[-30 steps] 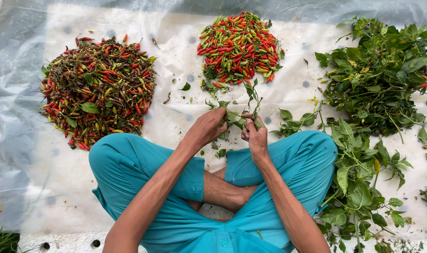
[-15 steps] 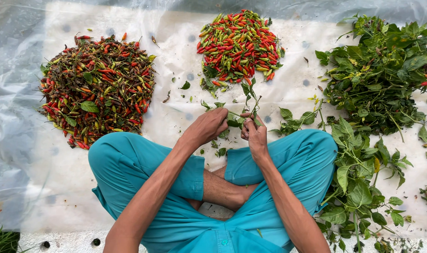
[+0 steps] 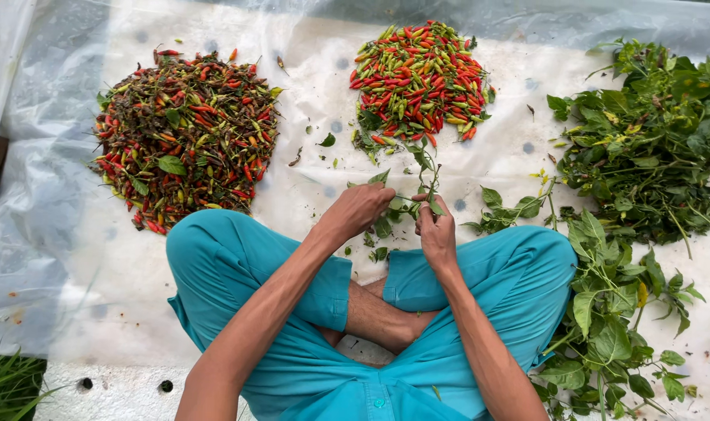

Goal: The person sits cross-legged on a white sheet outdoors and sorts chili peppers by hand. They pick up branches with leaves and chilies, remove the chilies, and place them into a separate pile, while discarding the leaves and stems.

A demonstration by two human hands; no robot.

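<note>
I sit cross-legged in teal trousers on a white plastic sheet (image 3: 495, 148). My right hand (image 3: 436, 230) grips a leafy green sprig (image 3: 425, 168) by its stem, the leaves pointing away from me. My left hand (image 3: 360, 209) pinches the same sprig lower down, right beside the right hand. Straight ahead lies a heap of bright red and green chillies (image 3: 419, 80). A darker, mixed heap of chillies with bits of leaf (image 3: 185, 136) lies to the front left.
A big pile of leafy green branches (image 3: 651, 148) covers the right side, with more branches (image 3: 604, 312) against my right knee. Loose leaves lie scattered between the heaps. Grass (image 3: 4, 386) shows at the lower left, beyond the sheet's edge.
Both hands stay on the sprig; the left hand's fingers have shifted slightly along the stem. The view has swung a little left, so everything sits further right in frame.
</note>
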